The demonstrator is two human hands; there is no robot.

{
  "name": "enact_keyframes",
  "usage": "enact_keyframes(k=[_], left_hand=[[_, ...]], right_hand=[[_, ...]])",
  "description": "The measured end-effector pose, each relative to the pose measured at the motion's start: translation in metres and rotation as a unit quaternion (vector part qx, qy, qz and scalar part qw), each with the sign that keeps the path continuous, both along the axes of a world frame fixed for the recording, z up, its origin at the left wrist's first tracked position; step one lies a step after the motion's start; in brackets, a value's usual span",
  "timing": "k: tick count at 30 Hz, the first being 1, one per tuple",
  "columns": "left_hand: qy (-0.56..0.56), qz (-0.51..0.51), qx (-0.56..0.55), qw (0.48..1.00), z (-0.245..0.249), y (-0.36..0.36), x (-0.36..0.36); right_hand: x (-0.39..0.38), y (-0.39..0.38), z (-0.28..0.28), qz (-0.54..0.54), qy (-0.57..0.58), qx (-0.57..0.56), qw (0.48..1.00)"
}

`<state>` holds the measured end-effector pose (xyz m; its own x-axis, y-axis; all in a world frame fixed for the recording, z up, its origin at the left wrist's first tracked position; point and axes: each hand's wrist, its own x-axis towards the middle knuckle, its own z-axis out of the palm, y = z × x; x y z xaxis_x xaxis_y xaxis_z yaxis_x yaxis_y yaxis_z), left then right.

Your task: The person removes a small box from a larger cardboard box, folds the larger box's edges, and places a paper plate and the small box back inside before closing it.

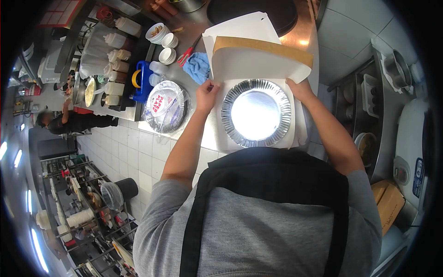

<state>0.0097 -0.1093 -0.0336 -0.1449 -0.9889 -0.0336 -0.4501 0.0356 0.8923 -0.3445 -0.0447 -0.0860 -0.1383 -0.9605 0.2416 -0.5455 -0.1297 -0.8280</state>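
Note:
A white cardboard box point(301, 121) lies open on the counter in front of me, its lid point(249, 64) raised at the far side with a brown edge. Inside sits a round silver paper plate point(256, 113) with a fluted rim. My left hand point(208, 95) is closed on the box's far left corner, fingers curled. At the far right corner, my right hand point(299, 88) pinches the box where lid and side meet; some of its fingers are hidden. To the left lies a plastic-wrapped pack of paper plates point(165, 107).
Beyond my left hand are a blue cloth point(197, 67), red-handled scissors point(187, 55), stacked white bowls point(167, 56) and a blue tape dispenser point(143, 82). A large dark round tray point(251, 16) lies at the back. Another person point(69, 121) stands far left. Shelves point(357, 111) line the right.

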Motion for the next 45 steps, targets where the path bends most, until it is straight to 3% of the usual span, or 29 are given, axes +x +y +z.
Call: enact_keyframes(k=[2,4,7,10,16,22,25,28,31,34,37,40,43,45], left_hand=[[0.129,-0.001,0.108,0.986,0.001,-0.005,0.008],[0.287,-0.002,0.250,0.925,0.011,-0.013,0.012],[0.299,-0.043,0.281,0.911,0.018,-0.017,0.014],[0.306,0.005,0.237,0.922,0.034,-0.008,0.002],[0.201,-0.025,0.143,0.969,0.024,-0.016,0.000],[0.201,-0.045,0.131,0.970,-0.002,-0.002,0.006],[0.000,-0.037,0.078,0.996,-0.012,0.001,0.004],[-0.224,-0.075,-0.114,0.965,-0.018,0.000,-0.003],[-0.189,-0.127,-0.288,0.930,-0.018,-0.003,-0.014],[-0.285,-0.160,-0.118,0.938,-0.002,-0.008,-0.021],[-0.286,-0.056,-0.013,0.957,0.017,-0.001,-0.039],[-0.274,-0.013,-0.057,0.960,0.012,-0.008,-0.040],[-0.347,-0.030,-0.110,0.931,0.000,-0.022,-0.032],[-0.343,-0.032,-0.079,0.936,-0.003,-0.022,-0.035]], right_hand=[[-0.001,0.000,-0.002,0.000,-0.010,0.009,1.000],[-0.002,0.000,-0.001,0.002,-0.024,0.019,1.000],[0.000,0.000,-0.001,-0.002,-0.034,0.006,0.999],[-0.001,0.000,0.002,-0.004,-0.046,0.028,0.999],[-0.001,0.000,0.005,0.003,-0.010,0.028,1.000],[0.002,0.000,0.007,0.016,-0.030,0.041,0.999],[0.005,0.002,0.020,0.009,-0.045,0.069,0.997],[0.009,0.005,0.037,0.025,-0.034,0.073,0.996],[0.013,0.004,0.039,-0.004,-0.019,0.103,0.994],[0.017,0.004,0.040,-0.018,-0.004,0.098,0.995],[0.030,0.011,0.055,0.003,0.061,0.065,0.996],[0.031,0.008,0.049,-0.004,0.077,0.078,0.994],[0.021,0.010,0.047,-0.005,0.028,0.065,0.997],[0.013,0.007,0.045,-0.012,-0.030,0.075,0.997]])
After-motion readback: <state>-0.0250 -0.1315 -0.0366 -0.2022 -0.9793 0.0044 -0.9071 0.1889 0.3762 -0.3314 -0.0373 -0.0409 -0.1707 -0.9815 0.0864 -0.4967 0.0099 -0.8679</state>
